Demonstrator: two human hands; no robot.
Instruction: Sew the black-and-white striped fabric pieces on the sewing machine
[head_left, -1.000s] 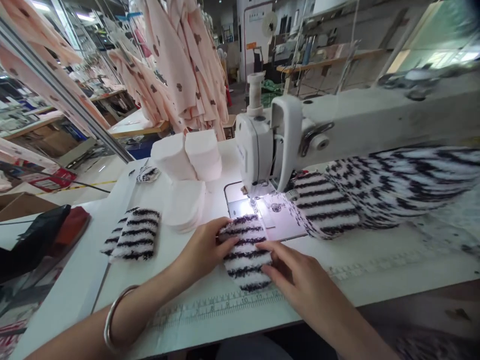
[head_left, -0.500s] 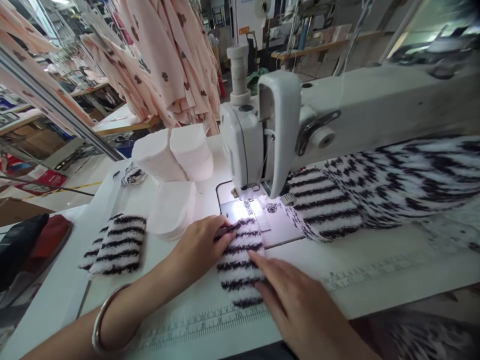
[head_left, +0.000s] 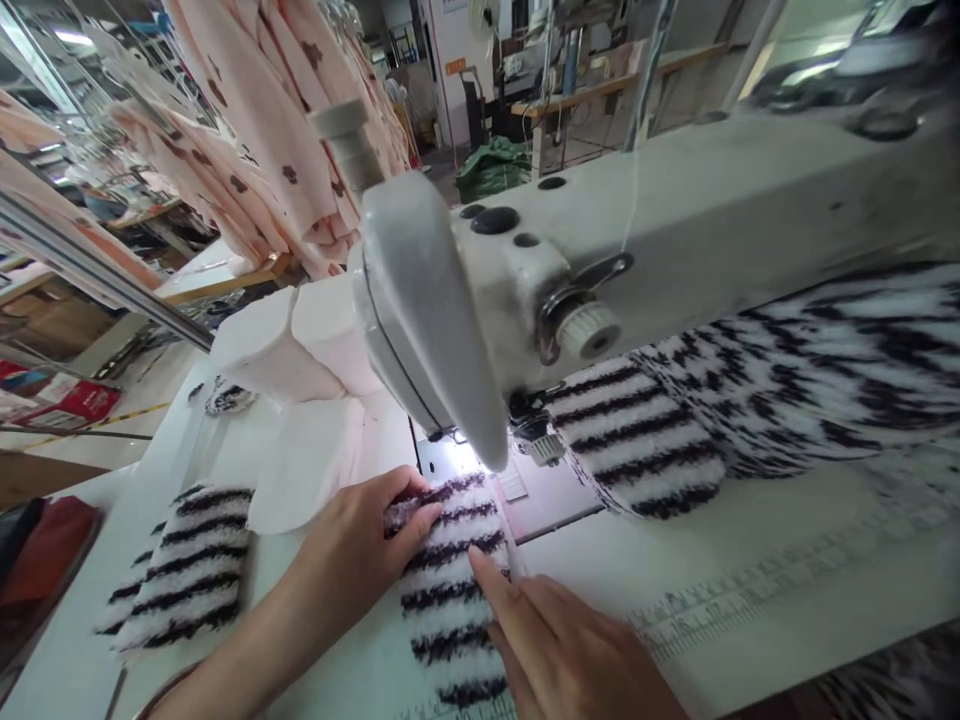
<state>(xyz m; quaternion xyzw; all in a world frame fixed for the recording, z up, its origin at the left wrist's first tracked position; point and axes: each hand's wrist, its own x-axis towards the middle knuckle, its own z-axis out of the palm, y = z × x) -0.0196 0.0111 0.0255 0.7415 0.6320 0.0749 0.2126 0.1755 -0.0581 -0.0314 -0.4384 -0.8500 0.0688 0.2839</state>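
A strip of black-and-white striped plush fabric [head_left: 454,600] lies on the sewing table, its far end by the lit needle area of the sewing machine [head_left: 442,330]. The needle and presser foot are hidden behind the machine head. My left hand [head_left: 367,530] pinches the fabric's far left edge between thumb and fingers. On the near right part of the strip, my right hand [head_left: 562,640] presses with its index finger stretched out flat, the other fingers partly hidden.
White fabric stacks [head_left: 300,460] stand left of the machine. Folded striped pieces [head_left: 187,565] lie at far left. More striped plush [head_left: 637,435] is heaped under the machine arm. A ruler scale [head_left: 697,610] runs along the table. Pink garments [head_left: 277,130] hang behind.
My view has shifted closer and turned, so the machine head looms larger and tilted. Both hands keep their places on the striped fabric, which still lies by the needle area.
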